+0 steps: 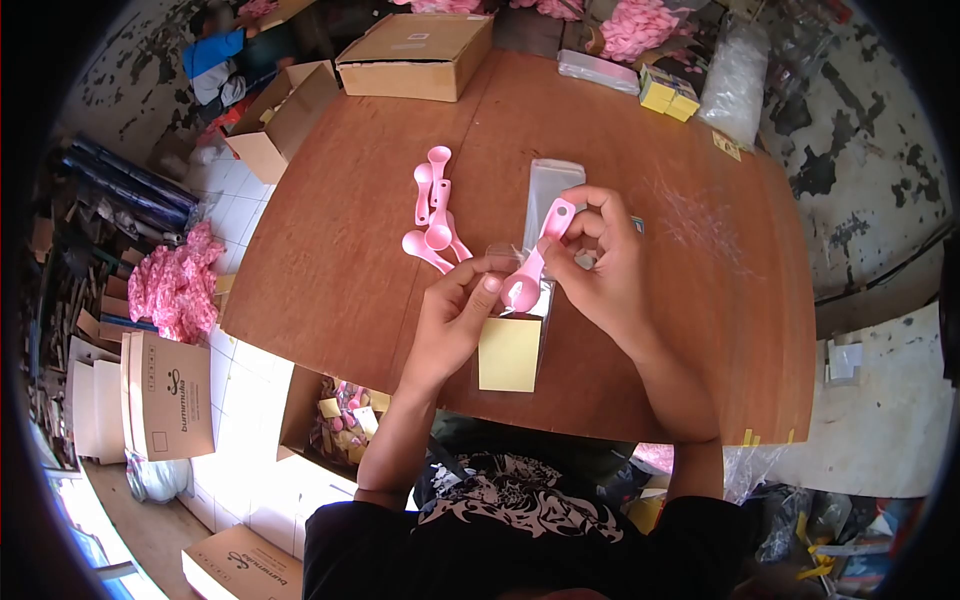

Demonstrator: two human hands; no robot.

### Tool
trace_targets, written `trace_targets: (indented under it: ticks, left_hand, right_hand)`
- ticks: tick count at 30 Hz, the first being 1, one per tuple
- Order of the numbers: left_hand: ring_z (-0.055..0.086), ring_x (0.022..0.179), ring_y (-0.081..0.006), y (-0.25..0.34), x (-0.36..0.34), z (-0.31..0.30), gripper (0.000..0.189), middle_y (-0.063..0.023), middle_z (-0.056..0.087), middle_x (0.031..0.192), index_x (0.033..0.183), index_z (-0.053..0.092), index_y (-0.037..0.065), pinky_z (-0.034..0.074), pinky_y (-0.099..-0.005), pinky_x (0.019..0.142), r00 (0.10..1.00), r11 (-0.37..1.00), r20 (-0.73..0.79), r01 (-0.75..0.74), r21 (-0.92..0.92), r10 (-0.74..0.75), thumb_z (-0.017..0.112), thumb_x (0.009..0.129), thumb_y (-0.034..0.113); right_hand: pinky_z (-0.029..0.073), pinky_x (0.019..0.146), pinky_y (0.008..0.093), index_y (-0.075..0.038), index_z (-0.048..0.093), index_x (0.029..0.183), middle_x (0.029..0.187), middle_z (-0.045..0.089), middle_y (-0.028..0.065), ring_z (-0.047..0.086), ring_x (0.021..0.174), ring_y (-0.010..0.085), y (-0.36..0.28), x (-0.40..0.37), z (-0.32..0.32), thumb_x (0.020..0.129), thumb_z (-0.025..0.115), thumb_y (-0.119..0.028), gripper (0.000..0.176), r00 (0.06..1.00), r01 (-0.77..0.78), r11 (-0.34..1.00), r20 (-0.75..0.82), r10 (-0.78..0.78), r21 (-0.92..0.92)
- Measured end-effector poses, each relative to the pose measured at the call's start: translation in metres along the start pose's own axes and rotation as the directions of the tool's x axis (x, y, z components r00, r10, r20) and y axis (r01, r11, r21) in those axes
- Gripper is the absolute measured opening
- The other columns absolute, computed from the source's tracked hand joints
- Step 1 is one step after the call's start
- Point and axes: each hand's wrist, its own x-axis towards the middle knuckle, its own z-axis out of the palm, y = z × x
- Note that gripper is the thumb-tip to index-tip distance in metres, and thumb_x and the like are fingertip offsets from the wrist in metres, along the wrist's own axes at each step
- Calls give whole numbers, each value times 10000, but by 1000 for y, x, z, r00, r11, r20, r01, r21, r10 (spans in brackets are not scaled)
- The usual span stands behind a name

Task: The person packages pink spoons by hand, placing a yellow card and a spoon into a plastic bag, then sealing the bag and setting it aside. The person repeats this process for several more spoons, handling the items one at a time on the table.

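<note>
Between the fingers of my right hand [607, 262] is the handle of a pink spoon [533, 262], its bowl pointing down and left. My left hand [463, 313] pinches the edge of a clear plastic bag [502, 257] beside that bowl. The bag hangs toward me, with a yellow card [509, 355] at its lower end. To the left, several loose pink spoons [438, 237] lie in a group on the brown table [340, 250]. A stack of clear bags [555, 180] lies behind my right hand, which partly hides it.
A closed cardboard box [415, 55] stands at the table's back edge, an open one [283, 118] beside it. Yellow card packs [668, 92] and a plastic roll [735, 85] are at the back right. Below the front edge, a box [300, 410] holds packed pink items.
</note>
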Motion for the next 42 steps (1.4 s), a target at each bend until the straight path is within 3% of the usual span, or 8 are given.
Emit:
trace_targets:
  ticks: [5,11,18,27,33,39,41,42]
  left_hand:
    - [634,811,-73,-7,1,-9,363,-58,685,987,1119,663,-46,523,-233,700,995,995,-9,96,-8,-96,474,1067,259]
    - [653,800,-122,-8,4,-4,352,-75,665,970,1167,604,-19,563,-277,653,997,987,17,74,-144,-72,388,1087,248]
    - [689,856,-189,-21,6,-8,368,-119,650,1051,1191,567,-19,637,-352,649,999,996,27,24,81,-26,350,1089,260]
    - [685,839,-170,1,5,-3,365,-128,676,937,1162,583,-19,612,-309,644,986,986,13,164,36,-165,383,1084,277]
    - [622,782,-95,6,3,1,342,-63,677,909,1105,653,-45,511,-257,680,991,926,-110,-34,376,81,436,1073,217]
    - [584,767,-76,19,-3,5,319,-51,679,858,1111,665,-43,476,-258,665,996,910,-93,44,413,-6,443,1065,181]
    - [577,741,-69,16,-3,6,313,-43,670,824,1116,665,-40,464,-255,638,995,928,-79,-25,371,58,445,1063,176]
    - [569,715,-62,15,-2,7,308,-34,661,790,1120,665,-38,451,-253,612,990,940,-66,-92,328,120,447,1062,171]
  right_hand:
    - [535,762,238,-15,447,1245,940,680,63,649,863,99,13,6,-1,919,644,22,383,990,-135,944,91,112,302]
    - [508,723,227,-30,463,1234,866,665,44,635,830,86,12,8,0,933,656,-12,358,961,-238,902,222,165,360]
    - [509,743,230,-31,473,1259,886,678,43,643,843,85,22,6,1,913,681,-6,404,968,-157,930,240,77,332]
    - [522,726,251,-22,501,1237,870,695,40,659,837,88,16,5,3,898,701,-19,393,961,-54,931,271,-49,361]
    - [502,723,239,5,547,1159,832,688,45,648,777,88,4,0,1,879,705,-1,321,993,42,996,106,-50,75]
    - [492,686,258,10,677,929,824,678,52,629,746,95,-13,-6,2,827,725,15,113,996,31,998,88,-26,-50]
    - [493,664,299,-17,715,894,816,648,62,621,739,175,-13,-4,-1,784,743,11,117,902,376,892,320,-290,-252]
    - [489,651,333,-35,732,875,822,619,68,606,754,236,-17,-7,2,745,765,-1,138,920,349,905,274,-281,-244]
